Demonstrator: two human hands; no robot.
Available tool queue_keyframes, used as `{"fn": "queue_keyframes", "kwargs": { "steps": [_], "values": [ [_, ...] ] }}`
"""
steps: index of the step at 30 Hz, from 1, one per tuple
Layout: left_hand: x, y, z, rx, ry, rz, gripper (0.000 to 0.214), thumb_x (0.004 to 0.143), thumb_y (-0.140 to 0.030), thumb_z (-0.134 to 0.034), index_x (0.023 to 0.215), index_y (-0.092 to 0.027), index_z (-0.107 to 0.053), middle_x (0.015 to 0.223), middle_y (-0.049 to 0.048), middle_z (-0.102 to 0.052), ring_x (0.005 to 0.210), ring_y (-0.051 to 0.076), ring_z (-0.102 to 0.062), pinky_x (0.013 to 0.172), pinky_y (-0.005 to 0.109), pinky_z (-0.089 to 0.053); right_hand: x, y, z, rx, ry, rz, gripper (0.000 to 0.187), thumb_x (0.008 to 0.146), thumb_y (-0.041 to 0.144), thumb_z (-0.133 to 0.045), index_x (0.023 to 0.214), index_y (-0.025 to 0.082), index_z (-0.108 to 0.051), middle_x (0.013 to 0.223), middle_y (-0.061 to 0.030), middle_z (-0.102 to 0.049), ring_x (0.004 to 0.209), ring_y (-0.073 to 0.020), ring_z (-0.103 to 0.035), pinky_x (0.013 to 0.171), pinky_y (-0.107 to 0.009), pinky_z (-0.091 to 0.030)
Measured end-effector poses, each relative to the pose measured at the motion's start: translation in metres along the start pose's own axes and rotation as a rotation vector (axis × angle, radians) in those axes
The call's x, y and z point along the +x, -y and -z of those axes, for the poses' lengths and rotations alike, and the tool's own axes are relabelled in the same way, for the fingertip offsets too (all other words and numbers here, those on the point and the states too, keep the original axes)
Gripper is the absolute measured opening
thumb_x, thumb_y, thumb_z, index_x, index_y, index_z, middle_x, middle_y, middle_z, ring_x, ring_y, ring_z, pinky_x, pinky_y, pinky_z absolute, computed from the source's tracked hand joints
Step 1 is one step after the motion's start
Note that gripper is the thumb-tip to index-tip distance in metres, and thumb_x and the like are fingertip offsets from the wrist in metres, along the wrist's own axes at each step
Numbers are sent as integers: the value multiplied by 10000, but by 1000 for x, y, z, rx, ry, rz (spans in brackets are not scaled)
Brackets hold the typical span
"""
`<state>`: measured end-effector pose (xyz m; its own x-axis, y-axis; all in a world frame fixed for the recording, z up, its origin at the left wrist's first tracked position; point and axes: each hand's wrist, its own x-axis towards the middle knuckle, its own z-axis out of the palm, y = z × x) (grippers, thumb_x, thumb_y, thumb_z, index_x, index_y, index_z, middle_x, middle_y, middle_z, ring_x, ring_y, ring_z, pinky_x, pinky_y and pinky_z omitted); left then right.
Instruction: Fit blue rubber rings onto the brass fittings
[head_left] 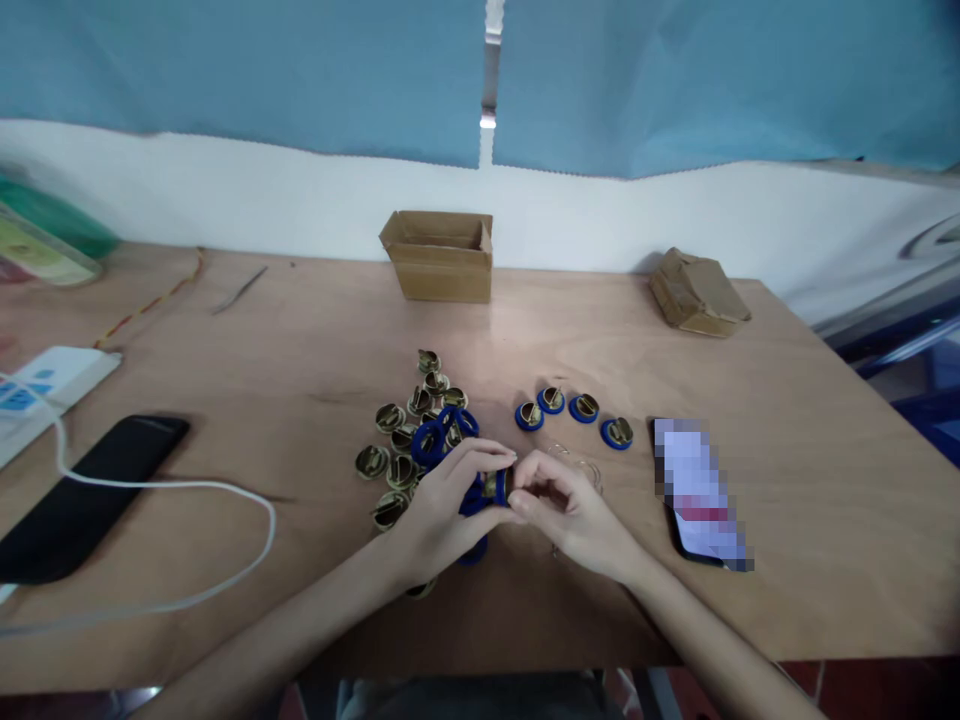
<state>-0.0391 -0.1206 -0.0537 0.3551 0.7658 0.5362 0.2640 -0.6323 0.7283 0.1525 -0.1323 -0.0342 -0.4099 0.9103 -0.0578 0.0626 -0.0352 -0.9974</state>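
Observation:
My left hand [450,510] is closed, with thumb and fingers around the edge of a round brass-coloured metal piece with a blue ring [501,487]. Against that piece's right side, my right hand [566,505] is pinched closed; its fingertips hide part of it. Loose round brass-coloured pieces with clips on their backs [403,438] lie in a cluster beside and behind my left hand. Blue rings [429,442] rest among them. Beyond my right hand sit several brass-coloured pieces set in blue rings [583,406]. Thin wire rings [591,470] lie partly hidden behind my right hand.
An open cardboard box [446,270] and a crumpled cardboard box [697,292] stand at the table's back. A phone [697,490] lies to the right. On the left are a black pouch-like object [94,500], a white cable [247,490] and a power strip [56,385].

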Motion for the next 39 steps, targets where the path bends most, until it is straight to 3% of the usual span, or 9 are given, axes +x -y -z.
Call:
{"fn": "queue_keyframes", "kwargs": {
  "steps": [13,23,28,33,39],
  "values": [
    [-7,6,0,32,11,-65,377,881,-190,-746,1216,-197,-571,1148,125,-679,1099,234,-695,935,368,-599,0,0,0,-134,-14,57,209,948,316,-623,787,217,-532,716,36,-523,634,-122,-470,596,-257,-365],
    [-7,3,5,46,23,-141,405,914,-148,-696,1287,-187,-544,1192,136,-678,1138,226,-689,972,345,-599,0,5,5,-479,-42,256,116,958,275,-653,876,231,-582,814,2,-623,740,-157,-589,680,-274,-470],
    [-4,-2,8,56,67,-197,418,956,-132,-623,1354,-158,-501,1209,150,-671,1171,222,-672,1010,338,-587,-1,5,10,-420,-8,288,105,950,297,-686,909,241,-607,983,-30,-692,935,-193,-663,813,-318,-508],
    [-5,-2,10,119,137,-203,424,966,-121,-590,1378,-150,-498,1243,157,-672,1193,235,-666,1040,353,-576,-1,2,10,-361,-40,266,138,920,307,-723,862,236,-619,882,-13,-708,818,-181,-674,764,-320,-505],
    [-7,-1,11,203,130,-229,404,966,-113,-578,1363,-154,-514,1227,148,-684,1162,234,-677,1013,357,-589,1,1,10,-389,-49,324,163,893,254,-748,818,222,-607,859,-8,-684,796,-166,-655,734,-303,-478]
  ]
}}
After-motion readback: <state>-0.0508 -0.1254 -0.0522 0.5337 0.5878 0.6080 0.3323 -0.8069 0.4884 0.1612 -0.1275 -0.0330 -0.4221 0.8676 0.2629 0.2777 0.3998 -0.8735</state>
